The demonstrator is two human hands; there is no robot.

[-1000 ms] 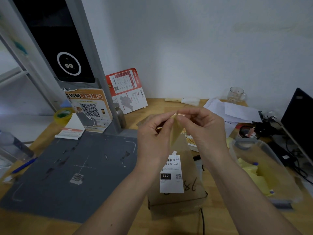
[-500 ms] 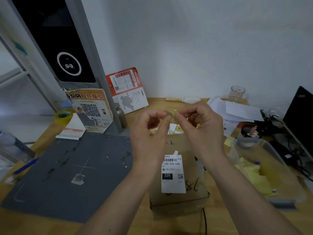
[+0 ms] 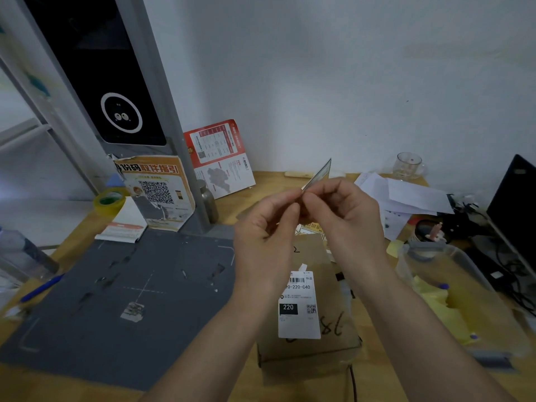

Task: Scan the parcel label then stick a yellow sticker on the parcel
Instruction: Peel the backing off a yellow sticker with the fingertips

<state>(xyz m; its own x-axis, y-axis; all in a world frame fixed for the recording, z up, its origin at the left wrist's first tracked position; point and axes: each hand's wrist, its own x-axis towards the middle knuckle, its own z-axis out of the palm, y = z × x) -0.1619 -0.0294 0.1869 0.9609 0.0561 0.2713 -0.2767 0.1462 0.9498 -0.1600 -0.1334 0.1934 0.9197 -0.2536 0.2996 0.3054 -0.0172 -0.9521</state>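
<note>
Left hand (image 3: 268, 227) and right hand (image 3: 345, 216): both raised above the parcel, fingertips meeting, together pinching the lower end of a thin sheet (image 3: 319, 175) that is tilting up and away, seen nearly edge-on; its colour is not showing clearly.

Parcel (image 3: 310, 343): brown box sitting on the wooden desk (image 3: 261, 184) under the wrists, just right of the grey mat (image 3: 121, 300). White label (image 3: 298, 309) lying on its top, facing up.

Scanner post (image 3: 116, 82): standing at the mat's far edge.

Clear tub (image 3: 464, 285): sitting to the right, holding yellow sheets (image 3: 435, 297).
</note>
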